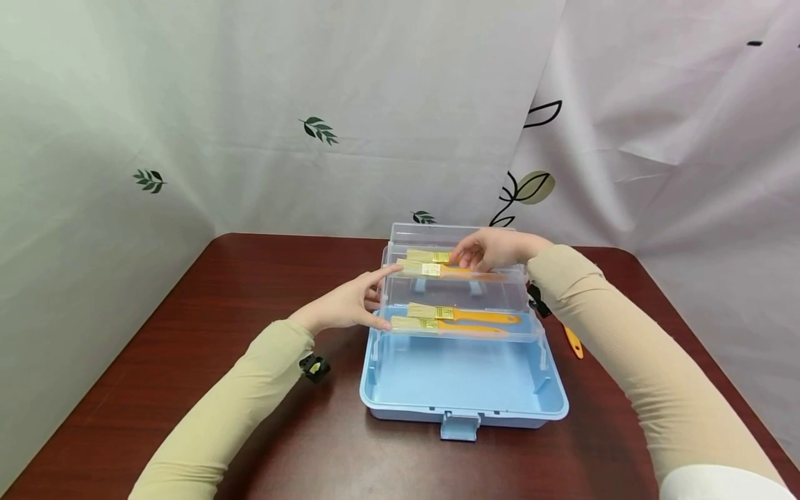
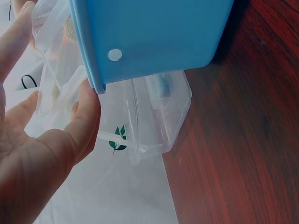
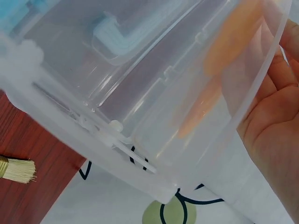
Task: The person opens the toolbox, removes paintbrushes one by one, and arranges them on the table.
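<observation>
A light-blue toolbox [image 1: 462, 375] stands on the table with its clear stepped trays raised. My right hand [image 1: 494, 248] reaches into the upper tray [image 1: 512, 276], its fingers pinching the handle of the rear paintbrush [image 1: 431, 256]. Just in front lies another paintbrush [image 1: 431, 269] with a yellow-orange handle. Two more paintbrushes [image 1: 484, 317] lie in the lower tray [image 1: 528, 336]. My left hand [image 1: 350, 300] rests against the trays' left edges, thumb by the lower tray and index finger by the upper one. Through the clear plastic, the right wrist view shows orange handles [image 3: 201, 107].
Behind the trays the clear lid [image 1: 425, 232] stands raised. A loose paintbrush [image 1: 573, 342] lies on the dark red table [image 1: 300, 264] right of the box, partly hidden by my right arm; its bristles [image 3: 21, 171] show in the right wrist view. The latch [image 1: 459, 427] hangs down in front.
</observation>
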### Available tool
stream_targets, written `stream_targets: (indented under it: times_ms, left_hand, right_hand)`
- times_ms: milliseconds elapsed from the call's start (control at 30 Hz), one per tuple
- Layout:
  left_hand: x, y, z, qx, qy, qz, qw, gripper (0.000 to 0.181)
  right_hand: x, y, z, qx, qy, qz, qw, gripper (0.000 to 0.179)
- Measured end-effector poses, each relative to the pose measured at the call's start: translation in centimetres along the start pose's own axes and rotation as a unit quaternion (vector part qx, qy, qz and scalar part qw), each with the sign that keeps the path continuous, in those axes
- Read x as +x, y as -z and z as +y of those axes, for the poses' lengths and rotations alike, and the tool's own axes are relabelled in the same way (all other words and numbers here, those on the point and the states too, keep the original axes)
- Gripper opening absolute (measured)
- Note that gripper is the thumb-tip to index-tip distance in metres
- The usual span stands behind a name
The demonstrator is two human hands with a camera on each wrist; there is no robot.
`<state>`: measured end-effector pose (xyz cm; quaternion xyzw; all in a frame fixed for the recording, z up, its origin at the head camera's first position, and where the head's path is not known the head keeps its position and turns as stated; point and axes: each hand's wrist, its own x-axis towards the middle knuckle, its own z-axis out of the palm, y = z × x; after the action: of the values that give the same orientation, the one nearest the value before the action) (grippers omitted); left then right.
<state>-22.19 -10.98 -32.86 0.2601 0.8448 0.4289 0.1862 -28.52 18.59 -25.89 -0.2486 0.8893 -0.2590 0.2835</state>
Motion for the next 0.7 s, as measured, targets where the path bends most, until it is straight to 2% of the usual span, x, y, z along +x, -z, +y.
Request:
stream_targets:
  times_ms: [133,400,700]
  left_hand:
    - [0.0,0.0,0.0,0.004,0.000,0.001,1.0000,0.100]
    - [0.1,0.1,-0.1,-0.004,0.000,-0.002,1.0000,0.100]
    - [0.2,0.0,0.0,-0.007,0.002,-0.005,1.0000,0.100]
  right_hand:
    - [0.0,0.1,-0.2,-0.019,0.004,-0.006,0.9998,0.049]
    - [0.4,0.4,-0.9,-0.058,-0.014,-0.027,0.9979,0.051]
    - [0.4,0.3,-1.0,-0.052,-0.021,-0.027,0.9981,0.052]
